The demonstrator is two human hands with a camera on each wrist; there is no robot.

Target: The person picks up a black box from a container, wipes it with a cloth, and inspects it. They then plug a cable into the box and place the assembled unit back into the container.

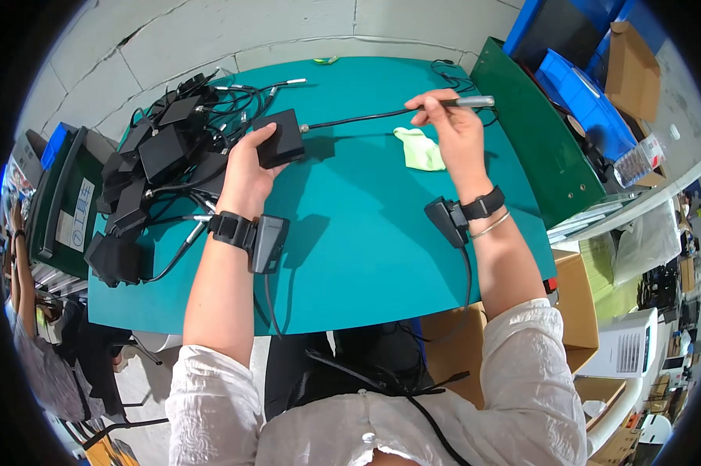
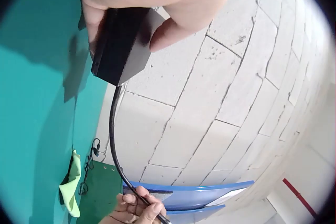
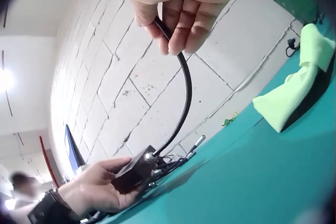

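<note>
My left hand (image 1: 245,179) grips a small black box (image 1: 282,140) over the table, thumb on its top face. From a metal fitting on the box's side runs a black cable (image 1: 358,119) to my right hand (image 1: 458,147). There the thumb and fingers pinch the cable close to its silver metal tip (image 1: 476,102), which points right. The left wrist view shows the box (image 2: 123,45) between thumb and fingers, raised off the green tabletop. Seen from the right wrist, the cable (image 3: 187,90) bows in a curve between the two hands.
A tangled pile of similar black boxes with cables (image 1: 160,151) covers the table's left side. A pale green cloth (image 1: 420,150) lies below my right hand. Beyond it stand a green panel (image 1: 533,128) and a blue bin (image 1: 584,97). A block wall (image 1: 288,31) borders the far edge.
</note>
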